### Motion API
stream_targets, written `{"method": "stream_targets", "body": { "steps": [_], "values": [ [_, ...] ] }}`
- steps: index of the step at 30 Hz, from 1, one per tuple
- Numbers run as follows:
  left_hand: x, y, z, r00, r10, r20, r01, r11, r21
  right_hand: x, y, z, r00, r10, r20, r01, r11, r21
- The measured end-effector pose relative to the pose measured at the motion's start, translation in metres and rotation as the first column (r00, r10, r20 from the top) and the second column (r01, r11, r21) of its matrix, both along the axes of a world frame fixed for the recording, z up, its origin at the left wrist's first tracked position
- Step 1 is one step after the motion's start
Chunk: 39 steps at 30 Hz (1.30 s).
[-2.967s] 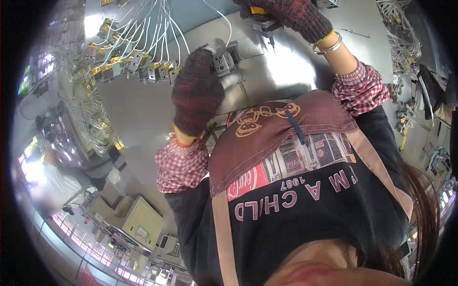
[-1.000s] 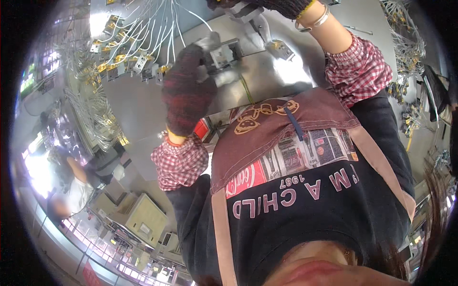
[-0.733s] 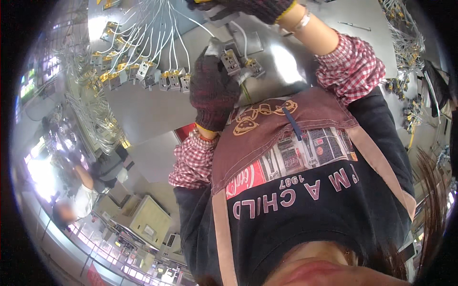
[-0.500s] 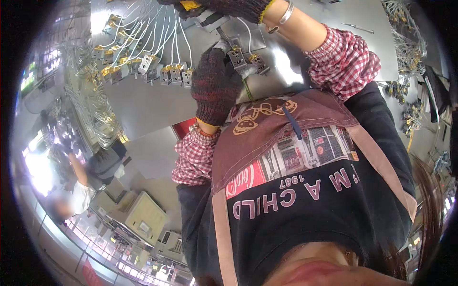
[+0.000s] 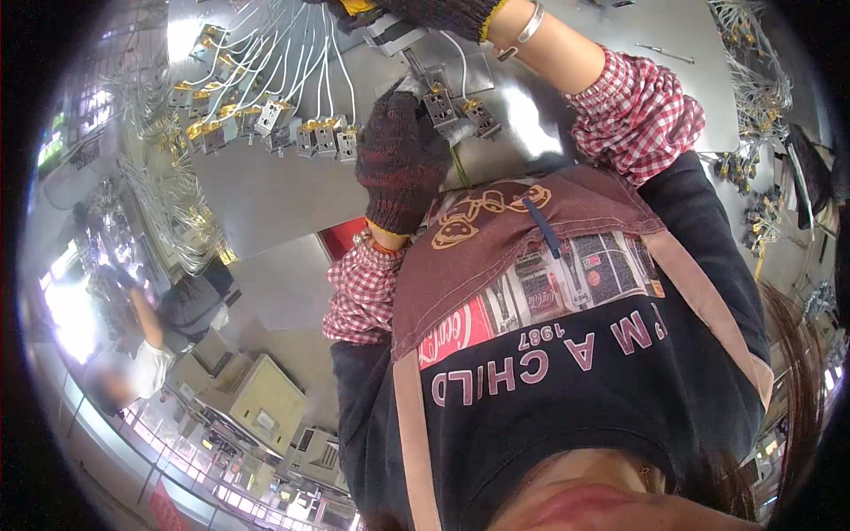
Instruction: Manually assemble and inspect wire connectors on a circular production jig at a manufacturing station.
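My left hand (image 5: 400, 159), in a dark knit glove, is closed at the side of a small metal connector block (image 5: 439, 106) with a white wire. Its fingertips are partly hidden behind the block. At the top edge, my right hand (image 5: 447, 12), also gloved, is wrapped round a yellow-and-black power screwdriver (image 5: 356, 7), mostly cut off by the frame. The tool's metal shaft (image 5: 413, 62) points down at the block, its tip close to it; contact cannot be made out. A second block (image 5: 481, 118) sits just right of the first.
Several similar metal blocks (image 5: 326, 137) on white wires lie left of my hands on the metal table (image 5: 266, 190). More wired bundles hang at the far left (image 5: 181, 221) and right (image 5: 753, 66). A thin metal rod (image 5: 664, 53) lies at the upper right. Another person (image 5: 146, 358) works at the left.
Both hands stay nearly in place. The screwdriver's shaft has shifted very slightly to the right. The blocks at the left have not moved.
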State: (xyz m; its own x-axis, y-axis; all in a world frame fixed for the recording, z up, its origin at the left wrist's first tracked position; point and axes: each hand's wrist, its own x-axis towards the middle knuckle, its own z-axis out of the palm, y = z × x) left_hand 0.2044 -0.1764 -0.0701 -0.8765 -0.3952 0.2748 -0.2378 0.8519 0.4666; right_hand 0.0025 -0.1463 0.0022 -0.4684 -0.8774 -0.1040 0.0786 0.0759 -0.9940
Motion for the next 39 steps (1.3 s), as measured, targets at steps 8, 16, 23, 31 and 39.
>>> {"method": "stream_targets", "body": {
  "steps": [8, 16, 23, 31, 39],
  "values": [
    [0.058, -0.078, 0.026, 0.959, -0.106, 0.262, 0.193, 0.922, -0.334, -0.012, 0.003, -0.007, 0.943, -0.054, -0.327, 0.042, 0.998, -0.041],
    [0.007, -0.033, 0.050, 0.976, -0.216, -0.011, 0.216, 0.969, 0.123, -0.044, 0.021, 0.004, 0.690, -0.051, -0.722, 0.085, 0.996, 0.010],
    [-0.005, -0.007, 0.003, 0.989, -0.099, -0.107, 0.110, 0.989, 0.100, -0.034, 0.003, -0.017, 0.708, -0.576, -0.409, 0.118, 0.668, -0.735],
    [-0.002, 0.002, 0.001, 0.998, -0.059, 0.025, 0.060, 0.998, -0.024, -0.003, 0.000, 0.000, 0.925, -0.201, -0.321, 0.080, 0.932, -0.353],
    [-0.014, 0.005, 0.001, 0.997, -0.056, -0.046, 0.053, 0.996, -0.070, -0.022, 0.004, -0.016, 0.929, -0.081, -0.360, 0.028, 0.988, -0.150]
  ]
}}
